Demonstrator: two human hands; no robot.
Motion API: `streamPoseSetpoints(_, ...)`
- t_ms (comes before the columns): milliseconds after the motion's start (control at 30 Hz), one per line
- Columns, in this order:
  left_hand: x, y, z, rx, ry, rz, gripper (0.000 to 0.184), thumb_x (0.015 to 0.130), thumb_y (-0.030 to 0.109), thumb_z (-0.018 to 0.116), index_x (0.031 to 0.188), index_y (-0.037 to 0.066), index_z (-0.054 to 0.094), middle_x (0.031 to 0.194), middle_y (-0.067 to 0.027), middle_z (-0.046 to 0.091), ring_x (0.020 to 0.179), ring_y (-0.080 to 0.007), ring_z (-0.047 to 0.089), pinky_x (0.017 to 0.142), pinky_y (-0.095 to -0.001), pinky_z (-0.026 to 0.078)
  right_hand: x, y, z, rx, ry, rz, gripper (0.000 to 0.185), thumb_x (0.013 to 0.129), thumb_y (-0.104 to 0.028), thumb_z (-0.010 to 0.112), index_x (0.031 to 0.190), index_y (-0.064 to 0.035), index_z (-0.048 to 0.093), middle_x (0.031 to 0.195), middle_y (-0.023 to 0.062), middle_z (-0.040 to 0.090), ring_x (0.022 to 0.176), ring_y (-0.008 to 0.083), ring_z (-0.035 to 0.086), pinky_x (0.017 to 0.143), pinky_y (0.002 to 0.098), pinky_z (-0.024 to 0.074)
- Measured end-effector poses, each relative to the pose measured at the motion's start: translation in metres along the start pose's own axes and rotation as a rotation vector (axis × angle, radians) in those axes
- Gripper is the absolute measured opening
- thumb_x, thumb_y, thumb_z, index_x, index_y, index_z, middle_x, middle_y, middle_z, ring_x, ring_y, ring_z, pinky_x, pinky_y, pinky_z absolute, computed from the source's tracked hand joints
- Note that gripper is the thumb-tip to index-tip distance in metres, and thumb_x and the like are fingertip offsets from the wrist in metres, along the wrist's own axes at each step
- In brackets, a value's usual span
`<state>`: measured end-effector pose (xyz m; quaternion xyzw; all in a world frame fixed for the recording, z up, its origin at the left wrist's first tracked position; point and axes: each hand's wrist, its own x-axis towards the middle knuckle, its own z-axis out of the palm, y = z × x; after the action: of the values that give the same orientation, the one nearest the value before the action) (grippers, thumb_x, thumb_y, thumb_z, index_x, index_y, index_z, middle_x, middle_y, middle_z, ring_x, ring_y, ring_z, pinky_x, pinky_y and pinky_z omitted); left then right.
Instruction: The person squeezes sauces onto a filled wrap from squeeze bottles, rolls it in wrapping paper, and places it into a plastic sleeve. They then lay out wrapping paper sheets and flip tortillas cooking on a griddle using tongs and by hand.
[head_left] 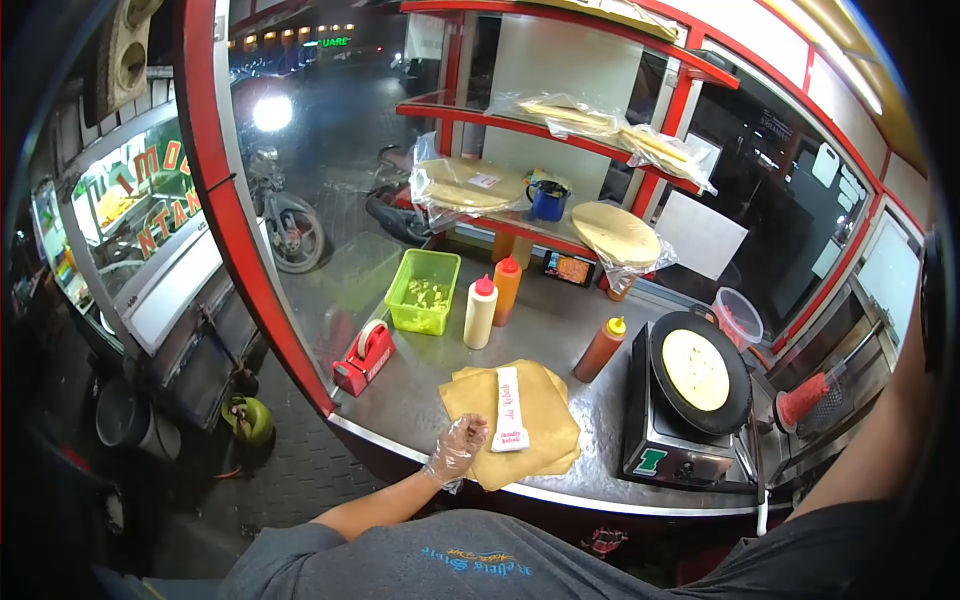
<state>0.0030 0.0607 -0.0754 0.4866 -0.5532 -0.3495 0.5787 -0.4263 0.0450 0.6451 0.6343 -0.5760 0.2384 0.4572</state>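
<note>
Metal counter | flat brown paper sheets | slim white packet | plastic-gloved left hand: fingers curled, cannot tell if pinching

Matt paper sheets, smooth metal counter

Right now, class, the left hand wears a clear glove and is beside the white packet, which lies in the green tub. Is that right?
Not quite: the head view shows the white packet lying on the brown paper, not in the green tub. The left hand does wear a clear glove and is beside the packet.
</note>
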Motion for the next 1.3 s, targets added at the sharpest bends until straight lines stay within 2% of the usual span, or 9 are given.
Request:
streamPoseSetpoints(167,0.002,0.0,-0.003,0.068,-0.04,-0.026,0.028,0.106,0.027,0.07,0.12,0.003,0.065,0.098,-0.0098,0.073,0.088,-0.0195,0.073,0.081,-0.0341,0.06,-0.027,-0.002,-0.008,0.023,-0.047,-0.058,0.023,0.101,-0.019,0.07,0.115,-0.0007,0.075,0.107,0.0168,0.076,0.098,0.0311,0.076,0.085,0.0396,0.0615)
streamPoseSetpoints(733,0.004,-0.015,0.0,0.096,-0.085,-0.004,0.023,0.106,0.025,0.068,0.117,0.004,0.065,0.1,-0.0122,0.075,0.089,-0.0213,0.076,0.079,-0.0355,0.06,-0.007,-0.179,0.01,0.101,-0.027,-0.462,0.021,0.099,-0.017,0.069,0.11,-0.0005,0.076,0.106,0.0163,0.075,0.097,0.0305,0.075,0.085,0.0395,0.0615)
streamPoseSetpoints(1100,0.003,-0.003,-0.004,0.079,-0.052,0.022,0.025,0.107,0.025,0.067,0.115,0.001,0.065,0.097,-0.013,0.073,0.088,-0.0225,0.073,0.08,-0.0364,0.058,0.0,-0.246,0.011,0.124,0.002,-0.606,0.02,0.098,-0.017,0.068,0.108,-0.0003,0.076,0.105,0.0159,0.074,0.095,0.0301,0.074,0.084,0.0395,0.0615)
streamPoseSetpoints(1300,0.001,-0.008,-0.005,-0.017,-0.029,-0.016,0.023,0.107,0.023,0.067,0.115,0.002,0.065,0.095,-0.0107,0.071,0.087,-0.02,0.07,0.08,-0.036,0.057,0.001,-0.269,0.011,0.135,0.016,-0.653,0.02,0.098,-0.016,0.068,0.106,-0.0002,0.076,0.105,0.0157,0.073,0.095,0.0299,0.074,0.084,0.0395,0.0615)
